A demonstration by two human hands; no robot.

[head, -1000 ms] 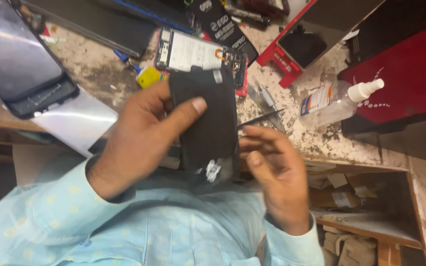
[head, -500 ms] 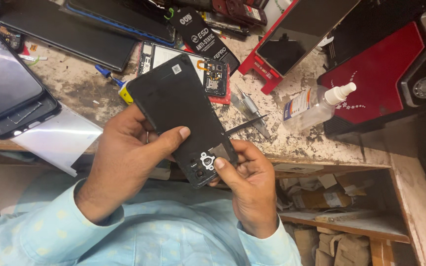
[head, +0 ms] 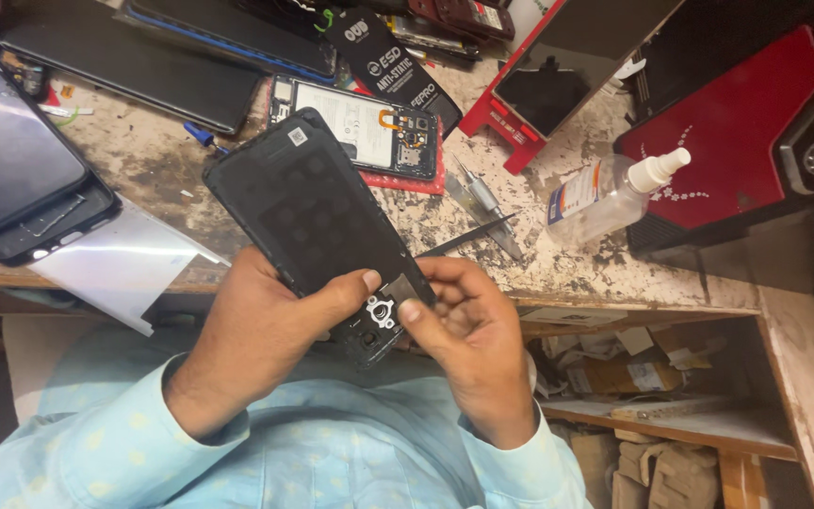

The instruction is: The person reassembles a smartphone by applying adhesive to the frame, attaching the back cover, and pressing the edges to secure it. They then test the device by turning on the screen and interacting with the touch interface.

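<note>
Holding a black phone back cover (head: 317,212) already detached above the workbench's front edge (head: 614,303), the left hand (head: 266,339) is gripping it while the right hand (head: 468,330) is pinching its camera end; the opened phone (head: 360,123) is lying behind.

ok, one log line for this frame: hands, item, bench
left hand: holds black phone back cover | right hand: thumb on its camera cutout | bench: opened phone, spray bottle

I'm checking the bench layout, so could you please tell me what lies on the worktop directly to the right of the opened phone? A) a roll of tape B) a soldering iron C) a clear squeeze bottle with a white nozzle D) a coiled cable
C: the clear squeeze bottle lies on its side on the worktop, right of the opened phone and against the red case.
</note>
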